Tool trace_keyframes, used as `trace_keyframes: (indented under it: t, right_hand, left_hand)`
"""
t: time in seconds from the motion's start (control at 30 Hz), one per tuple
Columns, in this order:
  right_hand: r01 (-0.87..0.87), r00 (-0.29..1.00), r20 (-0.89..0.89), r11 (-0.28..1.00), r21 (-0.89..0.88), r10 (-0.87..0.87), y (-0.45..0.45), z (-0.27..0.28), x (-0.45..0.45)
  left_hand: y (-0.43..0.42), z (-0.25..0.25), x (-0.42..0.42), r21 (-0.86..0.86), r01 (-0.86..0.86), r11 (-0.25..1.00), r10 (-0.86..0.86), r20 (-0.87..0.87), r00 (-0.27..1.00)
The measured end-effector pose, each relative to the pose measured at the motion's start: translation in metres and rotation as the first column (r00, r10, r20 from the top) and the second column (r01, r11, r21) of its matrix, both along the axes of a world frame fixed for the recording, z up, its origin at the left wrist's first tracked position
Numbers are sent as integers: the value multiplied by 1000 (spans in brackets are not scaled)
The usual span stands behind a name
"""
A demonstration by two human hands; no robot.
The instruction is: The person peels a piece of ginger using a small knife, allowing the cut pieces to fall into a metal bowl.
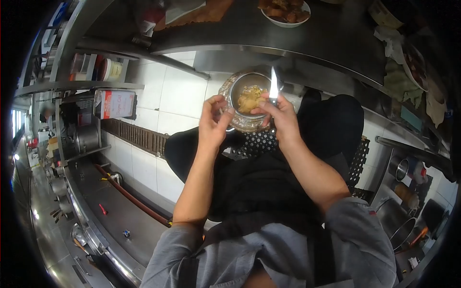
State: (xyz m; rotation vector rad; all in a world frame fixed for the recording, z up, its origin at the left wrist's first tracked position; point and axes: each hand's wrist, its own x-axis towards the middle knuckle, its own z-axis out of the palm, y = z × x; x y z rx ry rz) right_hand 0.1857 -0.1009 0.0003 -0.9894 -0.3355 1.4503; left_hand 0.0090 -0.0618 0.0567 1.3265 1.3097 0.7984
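Nearest are the person's grey sleeves and black apron [273, 197]. Beyond them, the right hand [282, 115] is closed around the dark handle of a knife [273, 86], its pale, shiny blade tapering to a point away from the body. The left hand [216, 120] is half curled at the vessel's left side, thumb towards the fingers; whether it pinches anything, I cannot tell. Between the hands, inside the round metal vessel [234, 93], sits a knobbly yellow-tan clump [249, 100], paler and more ragged on top, just by the right fingertips. A glossy, mottled brown band rings the vessel. Beyond lie white floor tiles [158, 96], then a dark counter [225, 36] bearing a white bowl [286, 25] of brown pieces.
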Motion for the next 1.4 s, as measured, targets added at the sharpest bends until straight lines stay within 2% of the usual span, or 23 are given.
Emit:
trace_keyframes:
  t: [0.1, 0.13, 0.2, 0.23, 0.27, 0.3, 0.33, 0.4, 0.47, 0.53, 0.6, 0.63, 0.67, 0.73, 0.8, 0.87, 0.9, 0.93, 1.0, 1.17, 1.23, 1.4]
  right_hand:
    - [-66, 998, 15, 998, 24, 65, -4, 8, -14]
    - [-95, 995, 36, 995, 42, 94, -5, 11, -19]
    - [-86, 995, 61, 996, 33, 84, -7, 18, -24]
    - [-129, 986, 103, 992, 9, 127, -7, 20, -23]
    - [-171, 975, 145, 985, -16, 171, -6, 24, -21]
    - [-201, 947, 242, 977, -73, 213, -5, 29, -17]
    - [-205, 943, 253, 976, -66, 216, -2, 33, -12]
    - [-248, 829, 487, 961, -121, 275, 3, 40, -1]
    - [-244, 809, 522, 962, -122, 271, 7, 45, 3]
    - [-378, 550, 809, 925, 23, 205, 10, 53, 10]
    - [-409, 518, 830, 912, 28, 207, 9, 52, 9]
    - [-416, 454, 864, 909, -11, 218, 8, 50, 7]
    - [-420, 386, 894, 906, -50, 228, 7, 47, 5]
    - [-446, 365, 888, 890, -96, 279, 0, 31, -2]
    - [-473, 349, 876, 870, -142, 332, -5, 18, -11]
    - [-485, 329, 913, 873, -57, 242, -7, 9, -21]
    - [-513, 258, 928, 852, -103, 268, -7, 5, -23]
    - [-510, 262, 924, 853, -112, 279, -7, 3, -25]
    - [-487, 292, 938, 873, -21, 185, -5, 1, -27]
    - [-487, 273, 940, 872, -48, 204, -5, 3, -26]
    - [-466, 259, 955, 885, -8, 145, -5, 2, -26]
    - [-478, 296, 937, 878, -20, 183, -4, 4, -26]
  left_hand:
    - [-4, -20, 6, -105, 110, 988, -77, 278, 957]
    - [-3, -25, 4, -100, 97, 990, -65, 283, 957]
    - [-1, -30, 5, -143, 106, 984, -32, 447, 894]
    - [-2, -24, 10, -109, 17, 994, 36, 461, 887]
    - [2, -27, 7, -106, 15, 994, 37, 471, 881]
    - [8, -28, 1, -168, -39, 985, 120, 504, 855]
    - [14, -28, -5, -229, -89, 969, 201, 532, 823]
    - [27, -28, -13, -274, -92, 957, 236, 557, 796]
    - [36, -29, -20, -439, 34, 898, 265, 600, 755]
    - [36, -22, -7, -453, -42, 890, 316, 549, 774]
    - [32, -27, -3, -555, -57, 830, 391, 506, 769]
    - [30, -29, 2, -598, -102, 795, 450, 469, 760]
    - [29, -36, 1, -604, -103, 791, 454, 465, 760]
    - [23, -48, 0, -606, -62, 793, 445, 506, 739]
    - [20, -54, 5, -636, -128, 761, 499, 447, 742]
    - [19, -55, 6, -666, -140, 733, 519, 414, 748]
    - [20, -56, 5, -671, -123, 731, 511, 420, 750]
    - [20, -57, 3, -680, -122, 723, 513, 411, 753]
    - [19, -58, 1, -670, -91, 737, 497, 446, 745]
    - [18, -56, 5, -661, -182, 728, 557, 416, 719]
    - [20, -57, 3, -673, -188, 715, 579, 420, 699]
    - [17, -60, 0, -656, -120, 745, 535, 479, 697]
